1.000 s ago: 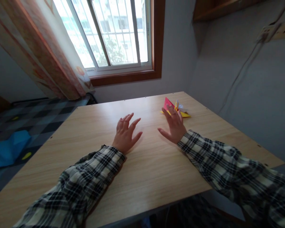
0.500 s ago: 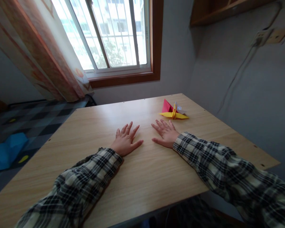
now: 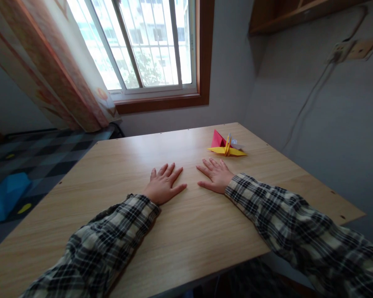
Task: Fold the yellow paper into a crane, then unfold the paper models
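My left hand (image 3: 162, 184) lies flat on the wooden table (image 3: 118, 165), palm down, fingers spread, holding nothing. My right hand (image 3: 215, 176) lies flat beside it, a short gap between the two, also empty. Both arms wear plaid sleeves. A small pile of folded paper figures sits just beyond my right hand: a yellow paper crane (image 3: 227, 150) in front, a red folded piece (image 3: 218, 139) behind it and a white one (image 3: 237, 143) to its right. My right fingertips stop a little short of the crane.
The table's right edge (image 3: 301, 169) runs close to a grey wall with a hanging cable (image 3: 307, 103). A window (image 3: 149, 45) and a patterned curtain (image 3: 49, 70) stand behind the table. To the left lie a checkered floor and a blue object (image 3: 4, 196).
My right hand has come back from the paper figures and settled flat on the table. My left hand has lowered flat too. The crane pile has not moved.
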Action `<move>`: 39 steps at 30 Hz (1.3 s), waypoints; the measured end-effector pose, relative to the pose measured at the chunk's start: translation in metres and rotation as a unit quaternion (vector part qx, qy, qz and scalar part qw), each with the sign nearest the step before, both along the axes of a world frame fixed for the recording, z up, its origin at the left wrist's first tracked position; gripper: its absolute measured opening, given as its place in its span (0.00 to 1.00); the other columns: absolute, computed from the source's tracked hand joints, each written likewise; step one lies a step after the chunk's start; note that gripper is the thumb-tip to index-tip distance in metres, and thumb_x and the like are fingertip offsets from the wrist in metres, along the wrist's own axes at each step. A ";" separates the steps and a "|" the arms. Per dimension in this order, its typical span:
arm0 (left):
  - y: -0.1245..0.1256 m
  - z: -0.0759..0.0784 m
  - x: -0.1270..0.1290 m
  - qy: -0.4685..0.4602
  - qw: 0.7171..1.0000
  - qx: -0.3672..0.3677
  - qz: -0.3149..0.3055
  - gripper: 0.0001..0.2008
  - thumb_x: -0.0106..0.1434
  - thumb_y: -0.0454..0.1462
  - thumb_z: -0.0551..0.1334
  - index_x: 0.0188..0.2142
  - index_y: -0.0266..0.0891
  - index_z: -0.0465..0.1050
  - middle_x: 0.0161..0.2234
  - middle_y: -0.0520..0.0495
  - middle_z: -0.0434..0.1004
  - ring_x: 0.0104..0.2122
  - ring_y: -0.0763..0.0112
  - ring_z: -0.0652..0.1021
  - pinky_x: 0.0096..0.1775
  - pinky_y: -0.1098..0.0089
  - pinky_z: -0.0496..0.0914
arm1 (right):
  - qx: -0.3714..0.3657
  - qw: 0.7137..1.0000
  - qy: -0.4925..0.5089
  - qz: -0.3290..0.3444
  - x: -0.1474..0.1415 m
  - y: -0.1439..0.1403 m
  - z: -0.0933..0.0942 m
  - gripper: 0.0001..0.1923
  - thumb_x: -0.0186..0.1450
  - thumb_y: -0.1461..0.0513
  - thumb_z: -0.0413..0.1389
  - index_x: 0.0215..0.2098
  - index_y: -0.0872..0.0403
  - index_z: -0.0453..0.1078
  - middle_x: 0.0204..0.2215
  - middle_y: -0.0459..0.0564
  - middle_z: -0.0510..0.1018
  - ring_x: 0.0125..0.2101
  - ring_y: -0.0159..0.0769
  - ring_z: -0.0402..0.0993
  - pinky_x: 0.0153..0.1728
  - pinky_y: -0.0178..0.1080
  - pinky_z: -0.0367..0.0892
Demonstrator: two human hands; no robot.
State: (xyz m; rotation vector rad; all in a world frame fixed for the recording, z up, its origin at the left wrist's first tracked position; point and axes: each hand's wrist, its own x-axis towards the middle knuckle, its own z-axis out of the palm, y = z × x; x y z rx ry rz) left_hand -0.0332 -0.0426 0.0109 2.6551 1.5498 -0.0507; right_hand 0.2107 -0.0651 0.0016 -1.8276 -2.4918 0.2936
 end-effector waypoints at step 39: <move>0.001 -0.004 -0.005 -0.028 0.999 0.028 -0.016 0.35 0.68 0.59 0.45 0.68 0.49 0.55 0.71 0.43 0.48 0.69 0.45 0.52 0.63 0.38 0.45 | 0.312 0.931 0.171 -0.087 0.020 0.016 -0.002 0.11 0.65 0.60 0.51 0.44 0.54 0.71 0.38 0.55 0.76 0.43 0.46 0.70 0.48 0.47 0.62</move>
